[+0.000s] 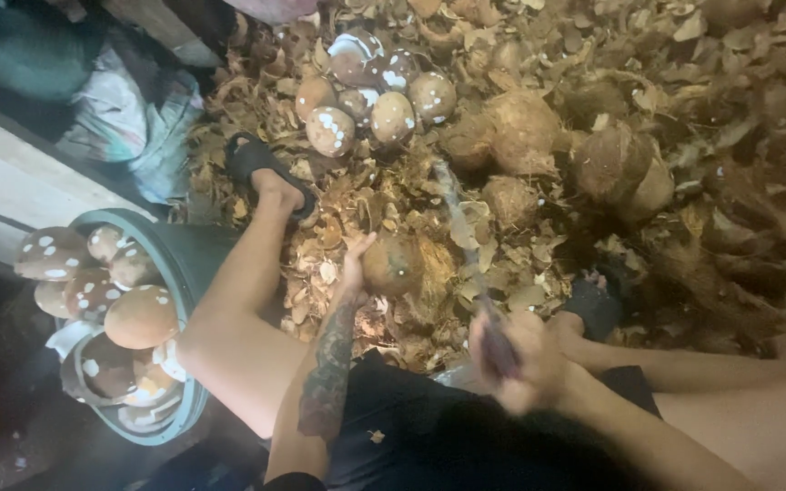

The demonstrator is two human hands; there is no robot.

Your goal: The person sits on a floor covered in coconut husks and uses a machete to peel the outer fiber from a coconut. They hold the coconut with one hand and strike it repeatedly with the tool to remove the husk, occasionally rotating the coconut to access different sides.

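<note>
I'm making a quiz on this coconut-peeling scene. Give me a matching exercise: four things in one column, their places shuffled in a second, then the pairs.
Things:
1. coconut
2. knife
3. bucket
4. peeled coconuts

Places:
A. heaped on the husk scraps at top
B. under the left hand
C. beside the left knee, filled with peeled nuts
D. gripped in the right hand

Pairs: 1-B, 2-D, 3-C, 4-A

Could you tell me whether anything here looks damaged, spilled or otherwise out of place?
Nothing stands out. Husk scraps litter the floor, but that fits the work. The left hand steadies a coconut, the right hand holds a blurred blade, and peeled coconuts fill the tub.
</note>
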